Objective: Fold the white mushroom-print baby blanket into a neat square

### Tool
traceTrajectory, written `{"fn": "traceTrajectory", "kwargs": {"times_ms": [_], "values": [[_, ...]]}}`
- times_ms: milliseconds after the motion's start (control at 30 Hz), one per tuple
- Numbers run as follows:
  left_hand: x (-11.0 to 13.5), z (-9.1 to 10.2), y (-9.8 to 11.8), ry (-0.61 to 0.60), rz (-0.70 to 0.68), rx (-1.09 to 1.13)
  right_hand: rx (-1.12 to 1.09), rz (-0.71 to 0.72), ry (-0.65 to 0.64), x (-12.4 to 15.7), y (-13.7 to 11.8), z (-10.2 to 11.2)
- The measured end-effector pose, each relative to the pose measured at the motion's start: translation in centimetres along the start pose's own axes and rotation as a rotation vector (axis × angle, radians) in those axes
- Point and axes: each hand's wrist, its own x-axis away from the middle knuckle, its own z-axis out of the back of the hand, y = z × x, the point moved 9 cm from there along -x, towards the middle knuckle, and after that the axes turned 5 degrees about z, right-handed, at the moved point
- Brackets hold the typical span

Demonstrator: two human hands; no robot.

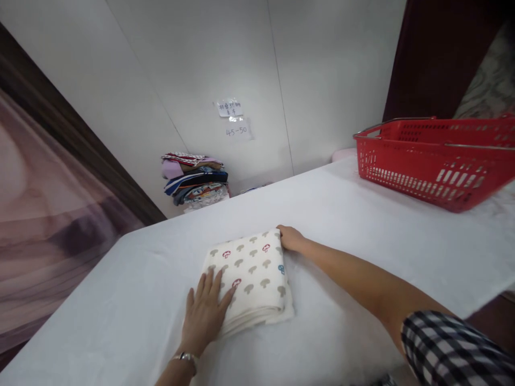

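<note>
A folded white cloth [253, 273] printed with grey, red and blue mushrooms lies in several layers on the white-covered table. My left hand [206, 308] rests flat on its near left side, fingers spread, with a bracelet at the wrist. At the cloth's far right corner, my right hand [290, 238] has its fingers closed on the edge; the fingertips are partly hidden. The cloth's near edge shows stacked folds, and a thin layer sticks out at the right.
A red plastic basket [418, 166] with metal handles stands at the table's [132, 289] right end. Beyond the far edge is a pile of folded fabrics [195, 179] against the wall. Paper labels [235, 128] are taped above. A sheer pink curtain [52, 225] hangs at the left.
</note>
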Motion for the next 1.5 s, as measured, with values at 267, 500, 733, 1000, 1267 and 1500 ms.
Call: {"fn": "traceTrajectory", "kwargs": {"times_ms": [267, 500, 733, 1000, 1267, 1500], "values": [[-0.4, -0.4, -0.6, 0.034, 0.064, 0.082, 0.029, 0.177, 0.033, 8.2, -2.2, 0.6], [-0.7, -0.6, -0.7, 0.001, 0.11, 0.162, 0.233, 0.702, 0.037, 17.2, -7.9, -1.0], [-1.3, 1.4, -0.6, 0.045, 0.117, 0.224, 0.397, 0.858, -0.084, 18.8, -8.6, -3.1], [-1.2, 0.9, 4.0, 0.0, -0.099, 0.301, 0.362, 0.938, -0.125, 19.7, -9.5, -4.0], [0.3, 3.4, 7.2, 0.06, -0.249, 0.442, -0.019, 0.67, 0.065, 14.4, -7.8, 2.7], [2.0, 3.4, 10.5, 0.133, -0.456, 0.384, -0.083, 0.175, 0.09, 2.9, 0.1, 2.1]]}}
